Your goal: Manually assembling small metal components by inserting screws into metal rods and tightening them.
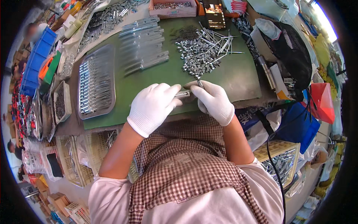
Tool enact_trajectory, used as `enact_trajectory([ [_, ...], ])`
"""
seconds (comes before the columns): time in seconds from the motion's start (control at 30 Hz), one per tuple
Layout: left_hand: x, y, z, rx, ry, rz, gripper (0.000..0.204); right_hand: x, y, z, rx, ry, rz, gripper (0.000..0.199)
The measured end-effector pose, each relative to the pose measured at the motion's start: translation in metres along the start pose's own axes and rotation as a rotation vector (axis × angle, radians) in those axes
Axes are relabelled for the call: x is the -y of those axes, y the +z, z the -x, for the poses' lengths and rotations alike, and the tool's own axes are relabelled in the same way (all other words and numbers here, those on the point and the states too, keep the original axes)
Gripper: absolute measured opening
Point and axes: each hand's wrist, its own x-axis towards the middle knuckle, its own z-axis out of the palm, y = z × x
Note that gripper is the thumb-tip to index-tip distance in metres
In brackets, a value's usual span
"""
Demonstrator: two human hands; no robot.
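Observation:
Both of my hands wear white knit gloves over the near edge of a green mat (238,74). My left hand (153,106) grips a slim shiny metal tube (182,94) lying sideways. My right hand (213,101) meets the tube's right end and pinches a small metal piece (200,83) between thumb and forefinger. Just beyond lies a heap of small metal fittings (197,56) mixed with thin metal pins (220,43). A row of finished metal tubes (143,46) lies on the mat to the left of the heap.
A metal tray (96,84) filled with tubes sits at the left. A pink box of small parts (172,7) and a phone (215,15) stand at the back. Blue bins (35,63) line the far left. A black mesh bag (291,52) and baskets (279,160) crowd the right.

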Motion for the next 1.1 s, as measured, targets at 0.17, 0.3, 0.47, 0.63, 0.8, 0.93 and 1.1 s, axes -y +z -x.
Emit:
enact_trajectory([
  [0.17, -0.011, -0.004, -0.003, -0.029, 0.01, -0.073, 0.039, 0.0, -0.005, 0.0, -0.016, 0.026, 0.04, 0.028],
  [0.3, -0.006, -0.007, 0.001, 0.005, -0.012, -0.099, 0.038, -0.003, -0.005, -0.001, 0.02, 0.016, -0.014, 0.027],
  [0.47, -0.008, -0.006, -0.002, -0.021, 0.012, -0.037, 0.039, 0.006, -0.005, 0.004, 0.059, -0.014, 0.02, 0.022],
  [0.63, -0.002, -0.004, 0.004, 0.005, -0.094, 0.101, 0.038, -0.003, -0.009, 0.006, 0.02, -0.09, 0.188, 0.02],
  [0.8, -0.003, 0.003, 0.005, 0.039, -0.174, 0.28, 0.034, -0.005, -0.011, 0.006, -0.009, -0.058, 0.121, 0.02],
  [0.93, -0.004, 0.005, 0.003, 0.037, -0.189, 0.313, 0.032, 0.0, -0.009, 0.007, -0.016, -0.016, 0.102, 0.023],
  [1.1, -0.007, 0.005, 0.004, 0.046, -0.204, 0.282, 0.029, -0.006, -0.01, 0.006, -0.025, -0.062, 0.135, 0.023],
])
